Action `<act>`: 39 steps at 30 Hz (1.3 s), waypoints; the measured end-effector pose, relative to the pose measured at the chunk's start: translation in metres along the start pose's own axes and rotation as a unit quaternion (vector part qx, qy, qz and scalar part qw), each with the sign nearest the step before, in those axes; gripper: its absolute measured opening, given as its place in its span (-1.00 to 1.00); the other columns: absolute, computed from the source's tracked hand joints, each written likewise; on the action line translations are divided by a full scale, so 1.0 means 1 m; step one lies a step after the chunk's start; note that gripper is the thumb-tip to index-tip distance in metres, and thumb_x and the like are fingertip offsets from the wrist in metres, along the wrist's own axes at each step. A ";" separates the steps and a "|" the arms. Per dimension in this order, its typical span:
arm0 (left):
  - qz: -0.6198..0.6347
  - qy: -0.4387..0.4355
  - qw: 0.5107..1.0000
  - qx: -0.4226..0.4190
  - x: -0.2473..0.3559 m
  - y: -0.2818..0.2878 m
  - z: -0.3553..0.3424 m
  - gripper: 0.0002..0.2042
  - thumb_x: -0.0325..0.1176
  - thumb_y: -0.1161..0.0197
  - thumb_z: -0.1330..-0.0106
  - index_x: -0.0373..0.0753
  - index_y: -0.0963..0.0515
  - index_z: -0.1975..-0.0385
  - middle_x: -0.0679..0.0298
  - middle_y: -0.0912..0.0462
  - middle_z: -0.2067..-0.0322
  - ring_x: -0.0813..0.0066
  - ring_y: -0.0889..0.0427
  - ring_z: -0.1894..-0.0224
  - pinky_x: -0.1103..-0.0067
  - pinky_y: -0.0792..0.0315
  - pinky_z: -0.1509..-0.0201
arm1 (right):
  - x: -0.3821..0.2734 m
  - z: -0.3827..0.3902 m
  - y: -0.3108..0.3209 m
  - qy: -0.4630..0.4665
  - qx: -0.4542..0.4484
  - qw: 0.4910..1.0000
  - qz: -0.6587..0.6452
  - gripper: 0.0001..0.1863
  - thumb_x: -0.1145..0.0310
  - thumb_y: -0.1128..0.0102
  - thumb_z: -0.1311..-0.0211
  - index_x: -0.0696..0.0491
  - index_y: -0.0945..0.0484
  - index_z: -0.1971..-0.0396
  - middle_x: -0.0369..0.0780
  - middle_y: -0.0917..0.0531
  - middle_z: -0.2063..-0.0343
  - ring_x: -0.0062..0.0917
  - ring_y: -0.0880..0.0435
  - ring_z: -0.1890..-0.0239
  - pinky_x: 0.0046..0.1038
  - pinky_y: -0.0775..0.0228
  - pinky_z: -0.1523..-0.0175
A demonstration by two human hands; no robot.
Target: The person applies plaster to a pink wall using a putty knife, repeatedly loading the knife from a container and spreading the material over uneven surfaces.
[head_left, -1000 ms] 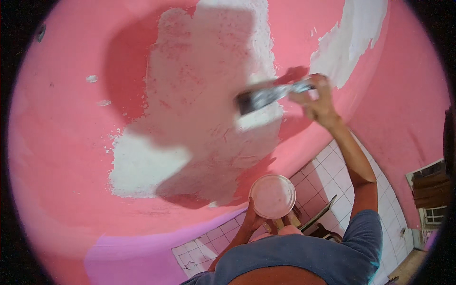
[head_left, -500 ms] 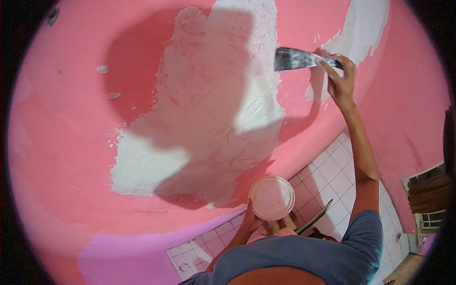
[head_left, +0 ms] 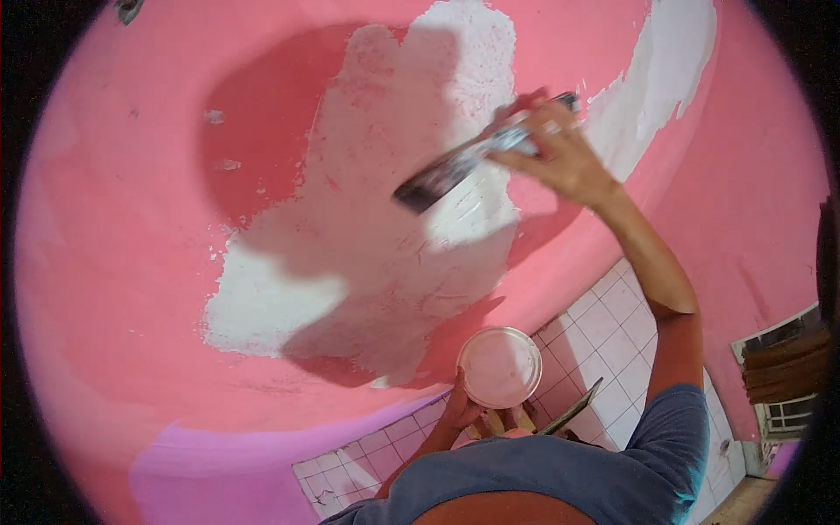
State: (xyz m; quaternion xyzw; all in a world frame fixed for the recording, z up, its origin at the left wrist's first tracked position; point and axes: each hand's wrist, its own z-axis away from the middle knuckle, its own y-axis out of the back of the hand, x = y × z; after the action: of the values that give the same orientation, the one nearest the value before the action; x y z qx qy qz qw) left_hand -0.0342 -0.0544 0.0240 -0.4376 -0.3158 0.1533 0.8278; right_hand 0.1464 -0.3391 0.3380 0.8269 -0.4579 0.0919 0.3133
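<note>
A putty knife with a wide dark blade, smeared pale, is in my right hand, fingers closed round it. It slants over a rough white patch on the pink wall; whether the blade touches the surface I cannot tell. My shadow falls across much of the patch. Low in the middle, my left hand grips a round, shallow pale container by its left side, below the patch.
A second white strip runs down the wall at upper right. A purple band lies at lower left. White floor tiles show below, with a dark-edged board. A window with a brown curtain is at far right.
The knife went up and right to lie level half a second ago; now it has swung down-left and tilts, with my right hand turned. The container has barely moved.
</note>
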 end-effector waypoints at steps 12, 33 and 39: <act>-0.301 -0.208 0.928 -0.068 0.018 -0.042 0.028 -0.27 0.26 0.27 -0.28 -0.15 0.02 -0.30 0.11 -0.14 -0.26 0.16 -0.20 -0.27 0.18 -0.18 -0.29 | -0.011 -0.014 0.032 0.031 -0.003 1.000 0.003 -0.47 0.49 -0.29 0.23 -0.22 -0.58 0.10 -0.23 -0.47 0.20 -0.36 -0.43 0.11 -0.31 -0.32 -0.07; 0.097 -0.033 0.994 -0.025 -0.006 0.009 0.004 -0.27 0.27 0.19 -0.26 -0.12 0.00 -0.30 0.17 -0.14 -0.27 0.20 -0.16 -0.29 0.19 -0.13 -0.30 | -0.016 -0.089 0.049 0.238 -0.110 0.965 0.000 -0.47 0.61 -0.27 0.13 -0.17 -0.55 0.08 -0.27 -0.45 0.12 -0.42 -0.50 0.18 -0.38 -0.44 0.00; 0.076 -0.046 0.996 -0.013 -0.007 0.001 0.010 -0.19 0.33 0.16 -0.20 -0.11 0.05 -0.32 0.14 -0.08 -0.29 0.11 -0.17 -0.28 0.15 -0.13 -0.29 | 0.010 -0.122 0.047 0.275 -0.136 0.949 0.071 -0.50 0.45 -0.11 0.03 -0.21 -0.49 -0.01 -0.21 -0.49 0.11 -0.33 -0.45 0.02 -0.38 -0.33 -0.16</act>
State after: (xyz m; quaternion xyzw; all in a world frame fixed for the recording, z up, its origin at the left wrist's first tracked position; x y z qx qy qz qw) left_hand -0.0460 -0.0514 0.0247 -0.4636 -0.3216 0.2316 0.7924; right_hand 0.1306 -0.2905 0.4589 0.6844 -0.4196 0.2746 0.5293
